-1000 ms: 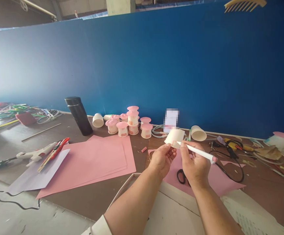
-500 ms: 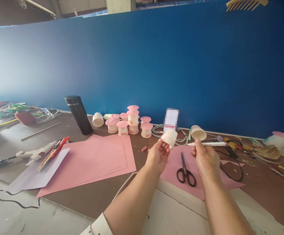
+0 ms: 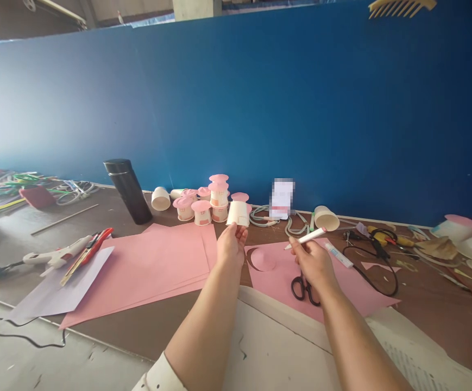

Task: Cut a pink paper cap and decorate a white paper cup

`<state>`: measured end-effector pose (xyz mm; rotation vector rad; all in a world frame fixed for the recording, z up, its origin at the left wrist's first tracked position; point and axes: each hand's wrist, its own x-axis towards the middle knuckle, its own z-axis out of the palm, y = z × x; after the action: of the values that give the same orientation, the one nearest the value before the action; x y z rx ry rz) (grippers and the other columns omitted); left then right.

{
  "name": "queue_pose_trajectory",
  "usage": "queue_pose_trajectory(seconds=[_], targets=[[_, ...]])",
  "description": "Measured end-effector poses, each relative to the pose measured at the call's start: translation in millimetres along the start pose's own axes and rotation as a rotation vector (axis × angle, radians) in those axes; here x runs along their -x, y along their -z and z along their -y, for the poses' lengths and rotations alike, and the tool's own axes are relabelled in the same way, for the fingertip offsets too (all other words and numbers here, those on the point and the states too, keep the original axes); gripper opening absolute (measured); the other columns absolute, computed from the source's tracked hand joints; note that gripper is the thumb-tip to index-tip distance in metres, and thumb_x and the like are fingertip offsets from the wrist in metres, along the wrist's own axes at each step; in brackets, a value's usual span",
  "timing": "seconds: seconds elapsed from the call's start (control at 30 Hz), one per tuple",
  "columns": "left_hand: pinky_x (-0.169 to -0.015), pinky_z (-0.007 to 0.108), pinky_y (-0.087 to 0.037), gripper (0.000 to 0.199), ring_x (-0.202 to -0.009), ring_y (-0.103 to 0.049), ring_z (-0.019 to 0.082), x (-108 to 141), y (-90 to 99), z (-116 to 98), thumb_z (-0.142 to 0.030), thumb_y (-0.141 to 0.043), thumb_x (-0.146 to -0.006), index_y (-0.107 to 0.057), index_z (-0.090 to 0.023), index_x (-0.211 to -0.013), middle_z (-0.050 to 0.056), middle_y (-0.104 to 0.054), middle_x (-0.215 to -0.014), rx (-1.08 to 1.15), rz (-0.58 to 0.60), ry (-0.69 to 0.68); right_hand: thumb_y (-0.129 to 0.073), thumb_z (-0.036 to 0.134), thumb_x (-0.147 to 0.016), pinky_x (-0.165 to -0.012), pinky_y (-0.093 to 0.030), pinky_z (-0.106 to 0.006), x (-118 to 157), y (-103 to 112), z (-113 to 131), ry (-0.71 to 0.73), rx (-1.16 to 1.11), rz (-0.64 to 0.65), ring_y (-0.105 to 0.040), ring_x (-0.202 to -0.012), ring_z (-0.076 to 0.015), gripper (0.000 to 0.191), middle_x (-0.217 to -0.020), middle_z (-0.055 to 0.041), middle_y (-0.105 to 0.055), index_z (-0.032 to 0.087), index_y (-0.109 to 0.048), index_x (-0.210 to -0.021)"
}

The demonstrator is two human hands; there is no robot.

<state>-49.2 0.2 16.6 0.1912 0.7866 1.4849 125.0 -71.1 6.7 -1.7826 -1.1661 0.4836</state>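
A white paper cup is upside down in my left hand, whose fingers hold its lower rim; faint lines show on its side. Right of it, my right hand grips a white marker, tip pointing left. Black scissors lie partly under my right hand on a pink sheet. A round pink piece is on that sheet, between my hands. Behind the held cup stand several small cup houses with pink round tops, some stacked.
Pink sheets lie at left, with a red cutter and glue gun beside them. A black bottle stands behind. Cables, a phone, a loose cup and a glue tube are toward the right.
My left hand has moved left with the cup, which has turned more upright. My right hand has moved left and down with the marker, uncovering the glue tube and covering part of the scissors.
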Motion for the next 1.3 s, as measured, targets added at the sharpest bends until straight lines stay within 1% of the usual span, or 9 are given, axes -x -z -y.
queue_pose_trajectory(seconds=[0.2, 0.4, 0.6, 0.7, 0.9, 0.97, 1.1, 1.2, 1.3], targets=[[-0.052, 0.016, -0.048, 0.009, -0.053, -0.054, 0.005, 0, 3.5, 16, -0.016, -0.053, -0.085, -0.055, -0.011, -0.079, 0.002, -0.055, -0.065, -0.335, 0.099, 0.204, -0.05, 0.062, -0.075, -0.056, -0.041, -0.027, 0, -3, -2, 0.005, 0.014, 0.021, -0.059, -0.057, -0.0172, 0.047, -0.065, -0.0059, -0.067, 0.018, -0.063, -0.07], [-0.049, 0.017, -0.044, 0.011, -0.049, -0.049, 0.005, -4, 7.6, 28, -0.015, -0.054, -0.082, -0.059, -0.011, -0.073, 0.001, -0.055, -0.06, -0.594, 0.118, 0.128, -0.05, 0.062, -0.075, -0.055, -0.04, -0.028, -1, -5, -6, 0.025, -0.007, 0.029, -0.058, -0.056, -0.0171, 0.047, -0.064, -0.0062, -0.067, 0.017, -0.064, -0.071], [-0.058, 0.024, -0.049, 0.009, -0.053, -0.055, 0.011, -9, 9.1, 29, -0.013, -0.059, -0.075, -0.062, -0.012, -0.067, 0.004, -0.06, -0.059, -0.878, 0.093, -0.006, -0.05, 0.061, -0.075, -0.054, -0.04, -0.027, -1, -4, -5, 0.033, -0.005, 0.024, -0.058, -0.055, -0.0175, 0.046, -0.061, -0.006, -0.065, 0.018, -0.064, -0.07], [-0.06, 0.025, -0.05, 0.007, -0.06, -0.061, 0.015, -10, 9.8, 27, -0.012, -0.061, -0.072, -0.065, -0.013, -0.078, 0.005, -0.064, -0.065, -0.982, 0.087, -0.053, -0.05, 0.06, -0.075, -0.055, -0.04, -0.028, 0, -3, -3, 0.035, -0.001, 0.021, -0.059, -0.056, -0.0175, 0.045, -0.062, -0.006, -0.066, 0.018, -0.064, -0.07], [-0.063, 0.026, -0.048, 0.041, -0.073, -0.065, 0.019, -11, 12.8, 21, -0.016, -0.062, -0.072, -0.055, -0.012, -0.111, 0.012, -0.068, -0.092, -1.126, 0.017, -0.119, -0.05, 0.059, -0.077, -0.058, -0.041, -0.028, -1, -2, -2, 0.007, 0.012, 0.032, -0.059, -0.059, -0.0177, 0.044, -0.065, -0.0053, -0.067, 0.018, -0.065, -0.071], [-0.068, 0.026, -0.047, 0.036, -0.084, -0.064, 0.02, -9, 15.0, 12, -0.018, -0.062, -0.072, -0.058, -0.014, -0.107, 0.013, -0.065, -0.102, -1.195, -0.001, -0.19, -0.051, 0.06, -0.076, -0.059, -0.041, -0.028, -1, -1, -2, 0.01, -0.009, 0.027, -0.06, -0.059, -0.0174, 0.044, -0.068, -0.0062, -0.068, 0.018, -0.065, -0.072], [-0.074, 0.031, -0.043, 0.016, -0.091, -0.061, 0.023, -9, 21.2, -13, -0.022, -0.055, -0.076, -0.065, -0.019, -0.088, 0.014, -0.062, -0.107, -1.562, -0.028, -0.542, -0.051, 0.061, -0.075, -0.057, -0.041, -0.028, 1, 2, 1, 0.026, -0.05, 0.008, -0.059, -0.058, -0.0173, 0.047, -0.069, -0.0069, -0.068, 0.017, -0.065, -0.074], [-0.073, 0.031, -0.042, 0.005, -0.089, -0.06, 0.026, -16, 26.2, -24, -0.018, -0.063, -0.066, -0.063, -0.02, -0.071, 0.013, -0.064, -0.093, -1.68, -0.039, -0.51, -0.051, 0.061, -0.076, -0.057, -0.04, -0.027, 4, 5, 7, 0.038, -0.054, -0.001, -0.058, -0.058, -0.0172, 0.046, -0.066, -0.0058, -0.067, 0.017, -0.066, -0.075], [-0.075, 0.032, -0.042, 0.009, -0.09, -0.06, 0.027, -25, 30.0, -25, -0.016, -0.067, -0.061, -0.059, -0.021, -0.061, 0.011, -0.065, -0.084, -1.688, -0.05, -0.456, -0.051, 0.06, -0.076, -0.055, -0.039, -0.027, 7, 6, 11, 0.043, -0.054, 0.002, -0.057, -0.056, -0.0174, 0.046, -0.062, -0.0058, -0.065, 0.017, -0.066, -0.073]])
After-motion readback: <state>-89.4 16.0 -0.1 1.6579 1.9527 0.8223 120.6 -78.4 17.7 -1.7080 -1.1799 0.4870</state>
